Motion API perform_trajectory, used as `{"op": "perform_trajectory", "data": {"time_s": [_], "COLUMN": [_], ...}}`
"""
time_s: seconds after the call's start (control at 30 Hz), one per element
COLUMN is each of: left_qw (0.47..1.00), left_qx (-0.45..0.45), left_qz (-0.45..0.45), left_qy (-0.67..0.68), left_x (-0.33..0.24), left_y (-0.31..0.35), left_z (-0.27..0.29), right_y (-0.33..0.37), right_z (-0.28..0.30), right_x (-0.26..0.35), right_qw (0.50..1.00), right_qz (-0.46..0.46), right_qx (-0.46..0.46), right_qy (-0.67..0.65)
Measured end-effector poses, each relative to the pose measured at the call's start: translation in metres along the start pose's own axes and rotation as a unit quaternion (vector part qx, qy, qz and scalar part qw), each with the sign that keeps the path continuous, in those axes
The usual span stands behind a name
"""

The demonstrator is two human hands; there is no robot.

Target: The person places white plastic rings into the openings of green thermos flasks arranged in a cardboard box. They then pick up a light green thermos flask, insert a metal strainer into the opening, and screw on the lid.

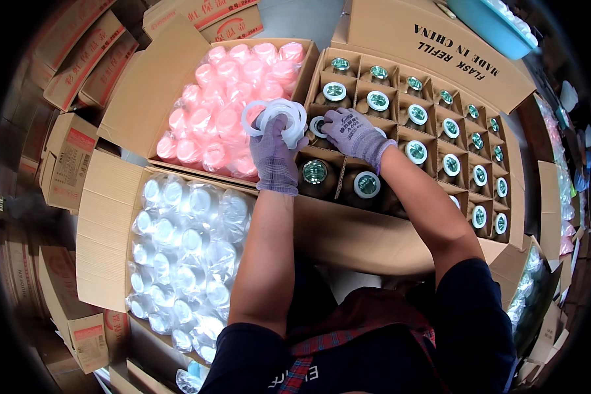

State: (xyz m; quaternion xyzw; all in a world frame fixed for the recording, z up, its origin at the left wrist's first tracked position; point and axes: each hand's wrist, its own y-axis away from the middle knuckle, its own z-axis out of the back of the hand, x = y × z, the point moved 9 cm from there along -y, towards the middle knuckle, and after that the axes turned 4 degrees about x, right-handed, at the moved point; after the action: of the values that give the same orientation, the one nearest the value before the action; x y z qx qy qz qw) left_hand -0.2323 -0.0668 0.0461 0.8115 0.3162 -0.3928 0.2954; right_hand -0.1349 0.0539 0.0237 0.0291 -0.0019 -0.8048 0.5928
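Several white plastic rings (284, 111) are bunched in my left hand (274, 154), which wears a purple-grey knit glove and is closed round them at the corner of the pink boxes' carton. My right hand (358, 131), gloved alike, has its fingertips pressed together on a white ring (318, 126) at the mouth of a flask refill in the divided carton (400, 226). Many refills there, such as this flask refill (416, 152), wear a white ring round their green-tinted mouth. Others are bare, among them a flask refill (314, 172) just below my right hand and those along the far row.
Left of the refills stands a carton (207, 172) of pink plastic-wrapped parts (227, 121). Nearer is a carton (108, 230) of pale-blue wrapped parts (190, 243). Stacked cartons (65, 157) line the left side. A blue basin (489, 26) sits beyond the raised flap (433, 49).
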Motion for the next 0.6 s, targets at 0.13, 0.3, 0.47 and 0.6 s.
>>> {"op": "perform_trajectory", "data": {"time_s": [0.13, 0.3, 0.47, 0.6], "left_qw": [1.0, 1.0, 0.999, 0.993], "left_qx": [-0.01, 0.027, 0.038, 0.074], "left_qz": [0.016, 0.016, 0.007, 0.016], "left_qy": [0.006, 0.001, 0.034, 0.087], "left_x": [0.001, 0.001, -0.003, -0.01], "left_y": [-0.002, -0.001, 0.008, 0.012], "left_z": [0.008, 0.004, -0.008, -0.012], "right_y": [0.005, -0.002, -0.002, -0.002], "right_z": [0.012, 0.01, 0.0, 0.013], "right_x": [-0.004, -0.011, -0.004, 0.003], "right_qw": [0.998, 1.0, 0.998, 0.998], "right_qz": [-0.021, 0.008, 0.055, 0.045], "right_qx": [-0.052, -0.028, -0.007, 0.03], "right_qy": [0.002, 0.006, -0.027, 0.04]}}
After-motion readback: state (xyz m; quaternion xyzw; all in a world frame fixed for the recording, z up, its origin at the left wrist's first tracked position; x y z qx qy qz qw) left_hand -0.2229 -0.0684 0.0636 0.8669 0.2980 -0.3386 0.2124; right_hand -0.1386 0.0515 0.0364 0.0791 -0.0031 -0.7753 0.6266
